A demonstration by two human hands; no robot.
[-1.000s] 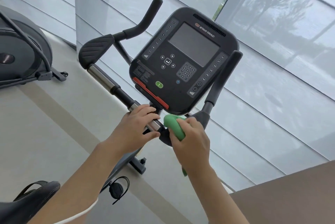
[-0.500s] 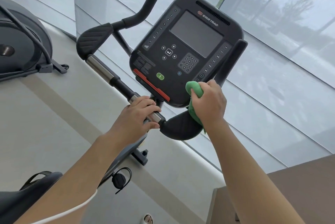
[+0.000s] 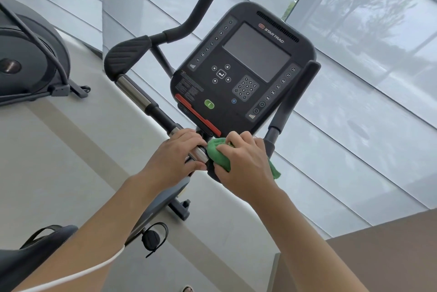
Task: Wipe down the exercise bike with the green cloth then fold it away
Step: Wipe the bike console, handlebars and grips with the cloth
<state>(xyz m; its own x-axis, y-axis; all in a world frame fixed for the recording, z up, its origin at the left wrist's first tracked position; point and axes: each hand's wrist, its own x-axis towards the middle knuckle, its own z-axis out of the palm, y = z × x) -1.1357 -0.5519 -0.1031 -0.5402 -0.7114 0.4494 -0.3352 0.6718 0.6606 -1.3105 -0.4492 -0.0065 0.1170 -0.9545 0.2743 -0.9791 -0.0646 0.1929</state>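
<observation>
Right hand (image 3: 246,161) came back down from console (image 3: 241,67) edge, gripped bunched cloth (image 3: 218,153) on bar (image 3: 198,153) at frame middle. Left hand (image 3: 176,153) stayed wrapped round bar, touching cloth. Still wiping; folding not begun.

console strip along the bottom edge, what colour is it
Red strip, clearest in the head view.

Green cloth (image 3: 218,154) bunched against exercise bike (image 3: 241,74) handlebar centre, just below dark console.

1 head-worn camera looked forward and down, tilted. It sat close above both hands, the console (image 3: 243,67) just beyond them.
</observation>
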